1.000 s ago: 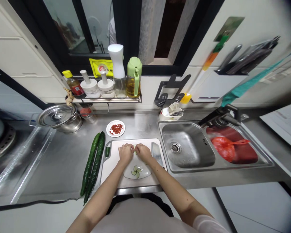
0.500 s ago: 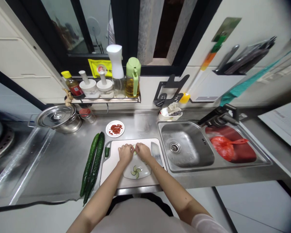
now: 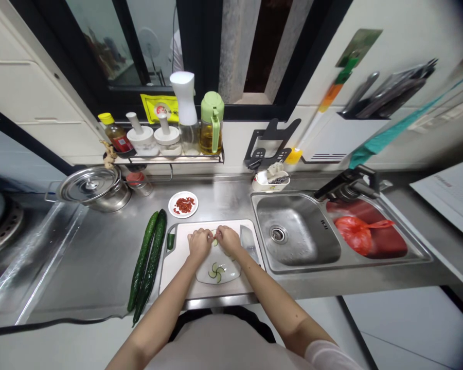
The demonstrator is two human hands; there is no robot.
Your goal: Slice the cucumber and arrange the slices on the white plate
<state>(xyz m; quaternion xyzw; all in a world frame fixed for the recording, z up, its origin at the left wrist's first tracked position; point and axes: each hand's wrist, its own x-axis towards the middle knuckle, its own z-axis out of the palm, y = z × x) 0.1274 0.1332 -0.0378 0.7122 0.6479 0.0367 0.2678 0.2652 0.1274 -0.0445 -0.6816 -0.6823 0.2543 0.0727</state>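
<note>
Outward, pinwheel-fashion, the long axes of the curved cucumber slices (image 3: 216, 272)

- A lidded steel pot (image 3: 96, 191) is set beside a red-lidded jar (image 3: 139, 183).
- A yellow-capped sauce bottle (image 3: 118, 137), two white-lidded jars (image 3: 167, 140), a white-topped spray bottle (image 3: 185, 105) and a green-lidded oil jug (image 3: 210, 123) are lined up on a wire shelf (image 3: 177, 159).
- A red plastic bag (image 3: 355, 235) is held in the right sink basin (image 3: 391, 244).
- Knives (image 3: 393, 95) are stored in a white wall-mounted holder (image 3: 334, 136).
</note>
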